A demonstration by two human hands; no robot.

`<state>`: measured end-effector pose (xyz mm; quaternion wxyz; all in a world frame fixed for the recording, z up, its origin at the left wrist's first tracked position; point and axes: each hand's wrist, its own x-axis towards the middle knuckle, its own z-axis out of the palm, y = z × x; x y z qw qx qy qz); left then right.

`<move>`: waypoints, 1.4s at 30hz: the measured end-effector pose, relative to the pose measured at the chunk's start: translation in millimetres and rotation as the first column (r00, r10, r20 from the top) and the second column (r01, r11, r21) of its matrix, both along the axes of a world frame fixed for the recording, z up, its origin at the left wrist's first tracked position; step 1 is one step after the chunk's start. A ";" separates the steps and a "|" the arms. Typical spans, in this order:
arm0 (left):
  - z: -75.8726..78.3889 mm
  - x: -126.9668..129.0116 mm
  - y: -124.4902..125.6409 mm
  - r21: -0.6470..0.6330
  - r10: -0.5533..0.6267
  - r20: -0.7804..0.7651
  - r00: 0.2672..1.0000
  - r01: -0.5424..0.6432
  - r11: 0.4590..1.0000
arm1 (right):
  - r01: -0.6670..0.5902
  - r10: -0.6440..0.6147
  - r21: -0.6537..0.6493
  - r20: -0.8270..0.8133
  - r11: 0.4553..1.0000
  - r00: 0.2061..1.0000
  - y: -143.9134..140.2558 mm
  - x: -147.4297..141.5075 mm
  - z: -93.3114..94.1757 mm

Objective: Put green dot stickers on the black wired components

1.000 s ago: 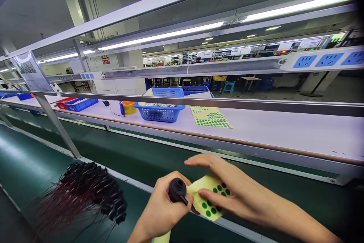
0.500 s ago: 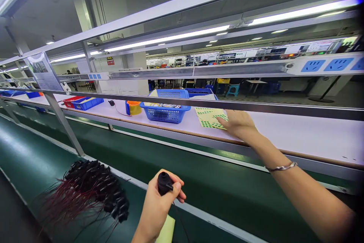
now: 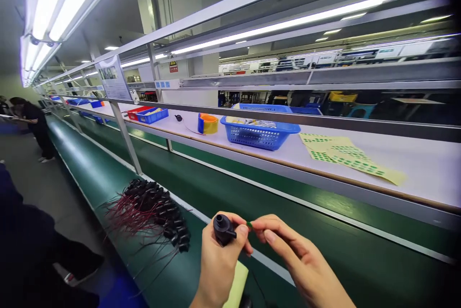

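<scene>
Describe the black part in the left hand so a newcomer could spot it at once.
Start at the long green belt, then follow it toward the viewer to the left hand at bottom centre. It grips a squat black part with a round nozzle on top and a short side spout. Other black parts lie piled on the belt; only this one is held.

At six o'clock, your left hand [image 3: 219, 257] hides the lower part of the black pump [image 3: 222, 229]; the green dot [image 3: 249, 225] by your right hand [image 3: 300, 252] is too small to tell which fingertips hold it. The bottom edge crops the pale yellow thing [image 3: 238, 286]. At eight, the left edge cuts off a dark-clothed person [image 3: 32, 245]. Near ten, the sheet's [image 3: 114, 81] print is illegible. Just off centre toward three, the rail [image 3: 259, 114] crosses the basket [image 3: 252, 136].
</scene>
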<state>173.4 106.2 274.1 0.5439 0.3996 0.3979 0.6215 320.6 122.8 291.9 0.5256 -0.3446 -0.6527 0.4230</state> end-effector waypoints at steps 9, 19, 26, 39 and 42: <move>-0.9 -48.9 -23.8 0.023 0.025 -0.051 0.998 -0.024 0.999 | 0.121 -0.241 0.434 0.232 0.893 0.943 -15.3 -41.9 6.1; 16.3 -98.1 -57.8 0.131 0.115 -0.431 0.895 -0.064 0.989 | -0.162 -0.337 0.696 0.521 0.700 0.784 -31.1 -75.9 29.7; 13.0 -115.4 -70.8 0.113 0.076 -0.421 0.904 -0.031 0.993 | -0.262 -0.341 0.760 0.534 0.595 0.774 -36.5 -98.7 42.9; -17.1 -120.5 -95.1 0.284 0.155 -0.355 0.922 -0.052 0.957 | -0.177 0.201 -0.102 0.332 0.979 0.922 -54.8 -103.0 41.2; -23.5 -117.5 -98.6 0.345 0.236 -0.398 0.887 -0.094 0.934 | -0.241 0.288 -0.178 0.322 0.954 0.902 -61.7 -103.5 36.7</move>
